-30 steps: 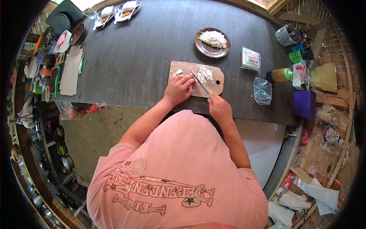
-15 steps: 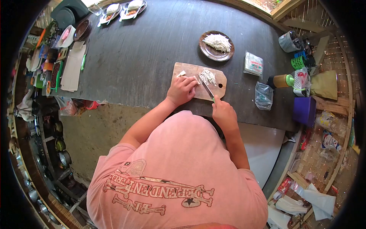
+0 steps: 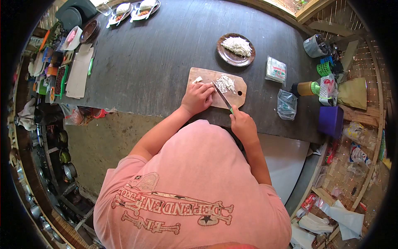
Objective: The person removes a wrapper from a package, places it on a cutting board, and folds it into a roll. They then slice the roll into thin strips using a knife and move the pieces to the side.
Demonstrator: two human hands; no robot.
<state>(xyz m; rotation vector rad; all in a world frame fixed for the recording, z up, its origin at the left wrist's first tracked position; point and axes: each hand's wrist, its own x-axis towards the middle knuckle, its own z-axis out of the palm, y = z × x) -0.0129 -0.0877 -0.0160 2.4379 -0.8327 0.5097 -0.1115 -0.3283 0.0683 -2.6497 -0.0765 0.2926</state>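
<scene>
A wooden cutting board (image 3: 237,84) with a dark hole at its right end lies near the front edge of the table. My left hand (image 3: 198,97) is closed over its left part, fingers curled on a pale piece of food mostly hidden beneath them. In my right hand (image 3: 243,125) is a knife (image 3: 222,96) with a green handle, its tip beside the left fingertips. Thin white shreds (image 3: 226,83) lie on the board right of the blade. A small white chunk (image 3: 198,79) sits above my left knuckles.
Beyond the board stands a brown plate (image 3: 235,63) heaped with white shreds. To the right are a printed packet (image 3: 276,69), a clear plastic bag (image 3: 287,104) and a jar with a green lid (image 3: 306,88). Two plates of food are at the far left; a green-handled knife (image 3: 90,66) lies nearer.
The knife blade has shifted slightly left, closer to the left fingertips, and its angle has changed a little. My left hand has stayed nearly in place.
</scene>
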